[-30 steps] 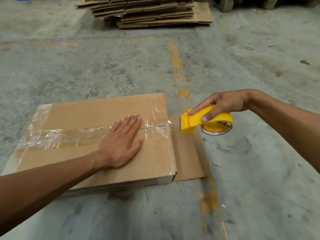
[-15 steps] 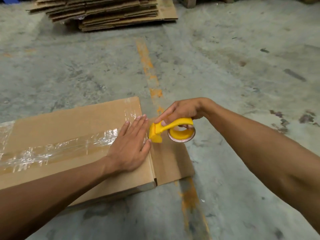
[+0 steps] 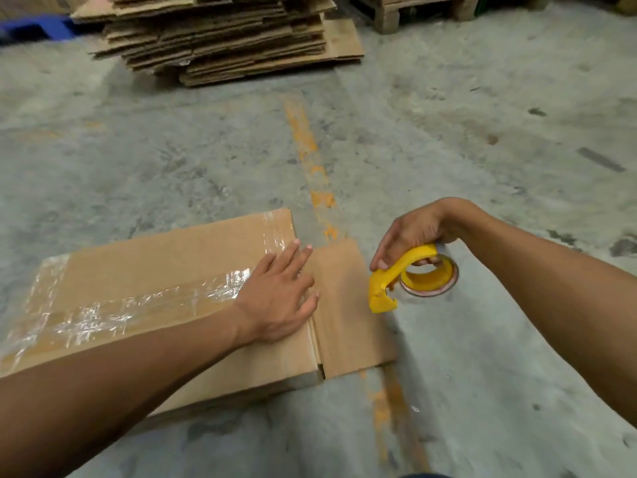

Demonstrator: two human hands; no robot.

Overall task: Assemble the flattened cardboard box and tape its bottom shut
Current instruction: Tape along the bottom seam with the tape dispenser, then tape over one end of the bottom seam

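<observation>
Worn concrete floor of a storage space

The grey concrete floor point(image 3: 448, 132) is scuffed and stained, with a flaking orange painted line point(image 3: 305, 143) running across it. Behind lie a stack of flattened cardboard point(image 3: 220, 36), a wooden pallet point(image 3: 424, 8) and something blue point(image 3: 38, 27).

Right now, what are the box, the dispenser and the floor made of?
Box: brown corrugated cardboard by the look, matte; glossy clear tape along its seam. Dispenser: yellow, smooth, probably moulded plastic. Floor: grey, rough and stained, looks like concrete.

Bare forearms, sleeveless to the frame edge — hands point(image 3: 275, 298) ungloved.
</observation>
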